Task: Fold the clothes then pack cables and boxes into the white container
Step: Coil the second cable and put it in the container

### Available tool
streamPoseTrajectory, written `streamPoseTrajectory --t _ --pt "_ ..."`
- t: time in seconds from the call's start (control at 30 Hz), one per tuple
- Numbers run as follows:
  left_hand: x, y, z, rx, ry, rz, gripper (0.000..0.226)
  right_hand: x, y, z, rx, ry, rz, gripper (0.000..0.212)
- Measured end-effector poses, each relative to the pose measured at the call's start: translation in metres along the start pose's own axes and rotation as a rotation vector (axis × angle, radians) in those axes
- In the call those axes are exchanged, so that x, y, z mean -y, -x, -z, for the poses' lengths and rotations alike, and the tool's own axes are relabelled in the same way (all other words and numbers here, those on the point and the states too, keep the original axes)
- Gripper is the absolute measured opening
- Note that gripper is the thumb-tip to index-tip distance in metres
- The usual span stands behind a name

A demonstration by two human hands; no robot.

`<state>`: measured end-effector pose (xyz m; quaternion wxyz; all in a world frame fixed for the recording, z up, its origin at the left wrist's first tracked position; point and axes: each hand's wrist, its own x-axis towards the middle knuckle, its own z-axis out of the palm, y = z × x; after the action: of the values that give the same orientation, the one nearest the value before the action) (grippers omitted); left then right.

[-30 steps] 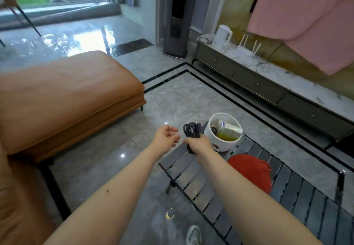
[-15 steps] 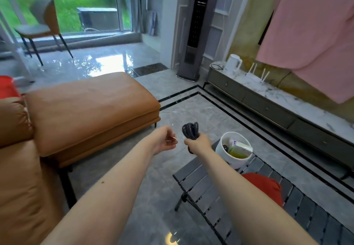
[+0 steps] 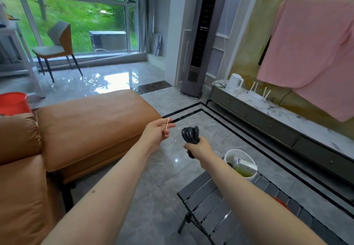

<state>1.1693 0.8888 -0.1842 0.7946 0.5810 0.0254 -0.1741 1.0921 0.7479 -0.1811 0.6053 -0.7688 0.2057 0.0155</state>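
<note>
A bright living room with a glossy grey tiled floor, a big window at the far left and an orange sofa [image 3: 86,129] on the left fills the view; a dark slatted table [image 3: 220,206] stands near, at the right. On its far corner sits the white container [image 3: 239,155], already holding a box or two and something green, though the contents are partly hidden by the right arm.

The right hand [image 3: 198,147] is curled tight round a coiled black cable [image 3: 190,134], its loops standing up above the fist, held in the air between sofa and table, just left of and beyond the container. The left hand [image 3: 158,131] pinches a thin pale rubber band [image 3: 167,123] between thumb and fingertips, near the coil but not touching it.

The step in hand looks like binding the coil before packing it. The band is slight and held only by a pinch, so it could slip or snap away when stretched over the loops. If the right grip loosens to let the band pass, the coil may spring open and need rewinding. The container sits close to the table's edge, so a careless drop of the bundle could tip it.
</note>
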Motion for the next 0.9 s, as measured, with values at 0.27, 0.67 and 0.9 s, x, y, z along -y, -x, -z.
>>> streamPoseTrajectory --t 0.27,0.67,0.9 --pt "-0.001 0.015 0.002 0.28 -0.362 -0.099 0.069 0.012 0.0 0.009 0.024 0.122 0.026 0.007" --pt "-0.021 0.037 -0.027 0.436 -0.703 -0.257 0.075 0.023 0.012 0.021 0.107 0.543 0.089 0.021" --pt "-0.013 0.04 -0.037 0.438 -0.713 -0.331 0.03 0.024 0.014 0.032 0.035 0.875 0.227 0.013"
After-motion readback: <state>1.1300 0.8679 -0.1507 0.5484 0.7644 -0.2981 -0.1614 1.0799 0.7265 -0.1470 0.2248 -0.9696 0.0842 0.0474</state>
